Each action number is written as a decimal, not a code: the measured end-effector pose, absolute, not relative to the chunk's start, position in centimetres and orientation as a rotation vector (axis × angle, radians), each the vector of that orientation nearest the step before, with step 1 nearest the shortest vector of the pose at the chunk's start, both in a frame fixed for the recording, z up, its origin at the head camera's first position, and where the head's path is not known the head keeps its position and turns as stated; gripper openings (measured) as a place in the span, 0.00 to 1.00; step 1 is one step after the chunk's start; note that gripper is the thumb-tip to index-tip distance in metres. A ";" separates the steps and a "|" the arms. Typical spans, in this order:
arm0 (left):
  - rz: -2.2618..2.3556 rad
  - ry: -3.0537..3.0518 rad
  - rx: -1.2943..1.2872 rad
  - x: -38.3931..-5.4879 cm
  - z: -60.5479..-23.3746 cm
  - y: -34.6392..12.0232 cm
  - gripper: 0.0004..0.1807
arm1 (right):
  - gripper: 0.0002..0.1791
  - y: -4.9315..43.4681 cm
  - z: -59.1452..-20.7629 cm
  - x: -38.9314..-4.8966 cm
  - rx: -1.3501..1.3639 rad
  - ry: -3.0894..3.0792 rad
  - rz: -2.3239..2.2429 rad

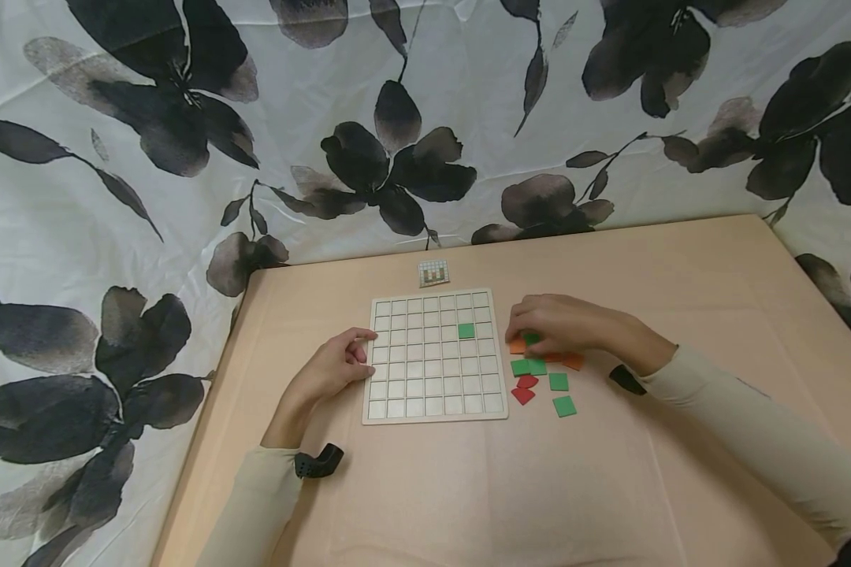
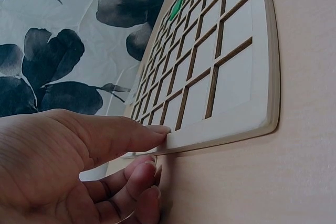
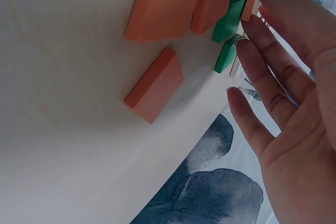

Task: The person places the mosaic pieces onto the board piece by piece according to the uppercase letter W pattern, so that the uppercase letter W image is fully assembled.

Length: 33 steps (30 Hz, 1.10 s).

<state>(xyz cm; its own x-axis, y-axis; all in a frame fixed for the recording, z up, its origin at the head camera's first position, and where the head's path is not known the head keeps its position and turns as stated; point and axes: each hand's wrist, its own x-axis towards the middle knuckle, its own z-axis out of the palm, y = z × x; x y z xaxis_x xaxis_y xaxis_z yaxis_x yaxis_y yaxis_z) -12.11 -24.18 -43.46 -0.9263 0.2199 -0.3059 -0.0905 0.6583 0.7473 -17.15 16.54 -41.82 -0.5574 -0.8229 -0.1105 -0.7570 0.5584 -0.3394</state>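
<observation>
A white square grid board (image 1: 436, 419) with raised lines lies on the table, and one green tile (image 1: 466, 331) sits in a cell toward its upper right. My left hand (image 1: 332, 364) holds the board's left edge, thumb on the rim and the other fingers curled beside it. Right of the board, my right hand (image 1: 563, 321) pinches an orange tile (image 3: 249, 2) between thumb and fingertips, low over the loose tiles. Green tiles (image 1: 558, 382), orange tiles (image 1: 573, 361) and red tiles (image 1: 522, 395) lie around and below that hand, which partly covers some of them.
A small patterned card (image 1: 434, 273) lies beyond the board's far edge. The light wooden table (image 1: 425, 496) ends at the back against a white cloth (image 1: 269, 134) with dark flowers, which also hangs along the left side.
</observation>
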 end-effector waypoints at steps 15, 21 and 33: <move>1.158 2.506 0.115 -12.1 -43.5 -24.2 0.32 | 0.18 15.7 -41.6 -17.4 -1.253 2.555 -0.299; 1.154 2.510 0.119 -12.1 -43.6 -24.3 0.32 | 0.17 15.6 -41.8 -17.5 -1.293 2.564 -0.282; 1.158 2.507 0.106 -12.3 -43.5 -24.3 0.31 | 0.17 15.4 -42.1 -18.3 -1.268 2.529 -0.292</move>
